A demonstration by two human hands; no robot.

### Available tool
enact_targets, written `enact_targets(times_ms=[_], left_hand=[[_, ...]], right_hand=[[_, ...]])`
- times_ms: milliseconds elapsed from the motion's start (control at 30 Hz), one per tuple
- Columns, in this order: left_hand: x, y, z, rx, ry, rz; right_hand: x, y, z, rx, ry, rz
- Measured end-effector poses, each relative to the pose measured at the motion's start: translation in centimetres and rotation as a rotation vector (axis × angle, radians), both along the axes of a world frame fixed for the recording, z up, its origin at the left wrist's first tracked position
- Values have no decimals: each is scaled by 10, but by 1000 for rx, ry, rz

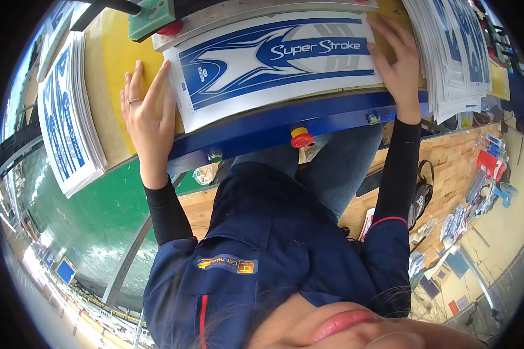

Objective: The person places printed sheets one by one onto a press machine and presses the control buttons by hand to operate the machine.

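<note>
A white printed sheet (233,100) with blue swooshes and "Super Stroke" lettering lies flat on the yellowish worktop (115,46). Its far edge sits along a pale metal bar (227,28). My left hand (147,113), with a ring on one finger, rests at the sheet's left edge, fingers stretched and apart. At the opposite edge, my right hand (399,67) lies with its fingers spread and the thumb by the sheet's margin. Neither hand grips anything.
Stacks of similar printed sheets stand at the left (70,125) and right (454,58). A red push button (302,138) projects from the blue front rail (250,125). A green block (151,18) is above the worktop. Bags and packages lie at the lower right.
</note>
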State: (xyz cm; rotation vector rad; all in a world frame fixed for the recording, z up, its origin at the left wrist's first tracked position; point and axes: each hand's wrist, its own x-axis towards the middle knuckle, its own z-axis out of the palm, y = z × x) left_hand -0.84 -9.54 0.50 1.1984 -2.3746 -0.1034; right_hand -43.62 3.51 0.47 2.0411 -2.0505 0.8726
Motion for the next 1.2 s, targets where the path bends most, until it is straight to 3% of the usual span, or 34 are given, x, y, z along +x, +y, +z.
enact_targets(times_ms=[67,167,200,267,367,467,633,867,967,1000,1033,1067,1133,1200], left_hand=[[2,0,-1,17,17,-15],[6,10,4,-76,19,22],[14,12,5,-122,-73,-21],[13,44,13,63,-33,-138],[23,78,11,174,-135,-168],[22,87,11,187,-191,-163],[19,90,17,195,-246,-157],[20,90,11,108,-147,-169],[24,82,18,64,-64,-173],[30,73,11,42,-27,-165],[34,63,7,18,10,-158],[35,54,8,-1,161,-186],[39,37,7,-22,221,-161],[38,20,9,-160,212,-149]], right_hand=[[0,1,-2,-25,2,1],[-8,8,-6,-224,-405,33],[-8,17,-3,-160,-405,14],[-3,42,4,-27,-406,-14],[28,88,11,194,39,-80],[28,112,9,308,-62,-102],[26,116,8,334,20,-159],[36,117,16,270,103,-173],[64,111,48,428,116,-265],[93,103,87,451,-18,-169],[127,104,124,143,-42,70],[157,108,157,33,-334,336],[199,122,189,-12,-547,728],[221,136,199,0,-614,895]])
